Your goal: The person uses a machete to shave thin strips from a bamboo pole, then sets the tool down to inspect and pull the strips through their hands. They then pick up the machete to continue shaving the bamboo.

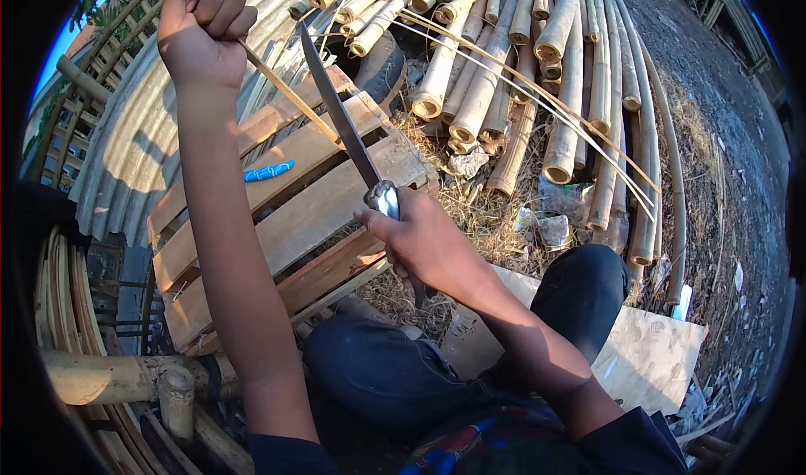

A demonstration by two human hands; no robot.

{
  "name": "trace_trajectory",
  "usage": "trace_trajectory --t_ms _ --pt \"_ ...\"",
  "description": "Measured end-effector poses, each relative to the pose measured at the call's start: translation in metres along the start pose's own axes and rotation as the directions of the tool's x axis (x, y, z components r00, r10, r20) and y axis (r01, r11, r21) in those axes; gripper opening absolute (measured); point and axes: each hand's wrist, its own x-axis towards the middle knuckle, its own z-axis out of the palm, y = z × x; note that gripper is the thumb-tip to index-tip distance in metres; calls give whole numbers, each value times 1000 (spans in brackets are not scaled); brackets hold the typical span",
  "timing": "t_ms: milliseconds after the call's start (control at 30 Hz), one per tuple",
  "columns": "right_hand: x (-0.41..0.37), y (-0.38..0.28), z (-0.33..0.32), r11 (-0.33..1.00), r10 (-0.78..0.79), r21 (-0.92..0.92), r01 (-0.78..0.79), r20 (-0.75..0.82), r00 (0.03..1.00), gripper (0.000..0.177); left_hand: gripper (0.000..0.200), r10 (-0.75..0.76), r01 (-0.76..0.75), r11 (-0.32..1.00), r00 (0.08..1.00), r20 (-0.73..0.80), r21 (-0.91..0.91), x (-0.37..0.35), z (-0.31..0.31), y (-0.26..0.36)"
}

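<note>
Raised at the top left, my left hand (206, 34) is closed in a fist around the end of a thin bamboo strip (290, 93), which slants down to the right behind the blade. My right hand (424, 240) is wrapped round the handle of a long knife (340, 110), in front of my knees. The blade points up and to the left, its tip level with my left wrist. Beneath both arms lies a wooden pallet (311, 190) with a blue object (269, 170) on its slats.
A stack of bamboo poles (495, 72) fills the top centre. Long pale strips (579, 127) lie over them. Corrugated sheeting (126, 169) stands at the left, above a thick bamboo rail (101, 378). Flat cardboard (655, 353) lies right of my knees.
</note>
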Motion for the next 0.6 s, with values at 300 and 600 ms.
trace_trajectory --t_ms 300,600 --pt "-15 30 3 989 143 32 -143 -5 990 42 45 -3 5 1000 998 59 -28 -9 -7 7" --pt "10 38 23 979 -188 -112 169 -196 962 43 42 -90 189 965 890 448 -181 -1 6 0"
